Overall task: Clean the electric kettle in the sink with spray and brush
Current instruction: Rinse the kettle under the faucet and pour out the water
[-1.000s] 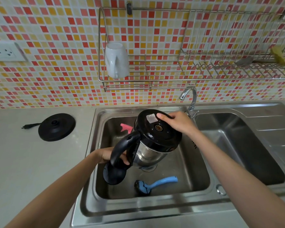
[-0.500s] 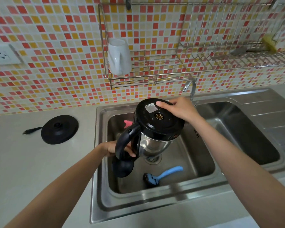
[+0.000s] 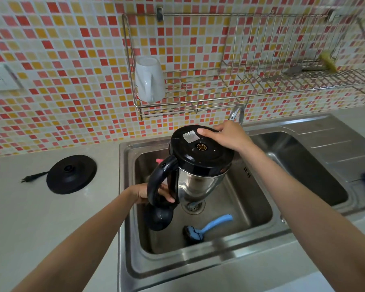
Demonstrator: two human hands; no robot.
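The kettle (image 3: pixel 200 163) was upside down in the air over the left basin of the sink (image 3: pixel 198 264), its black underside facing up and its steel body tapering down toward the drain (image 3: pixel 193 206). The left hand (image 3: pixel 148 193) grasped the kettle by its black handle (image 3: pixel 156 178), fingers curled through the loop. The right hand (image 3: pixel 228 138) clasped the far edge of the underside, thumb lying across the flat bottom near a white label. The open lid (image 3: pixel 159 218) hung below the handle. A brush (image 3: pixel 207 227) with a blue handle lay on the basin floor near its front edge, apart from the kettle. Something pink (image 3: pixel 159 160) showed at the back of the basin; I could not tell what. The tap (image 3: pixel 236 113) rose just behind the right hand. On the worktop (image 3: pixel 40 218) left of the sink sat the round black power base (image 3: pixel 71 174), its plug (image 3: pixel 24 180) lying beside it. On the tiled wall hung a wire rack (image 3: pixel 219 98) holding an upturned white mug (image 3: pixel 149 79).
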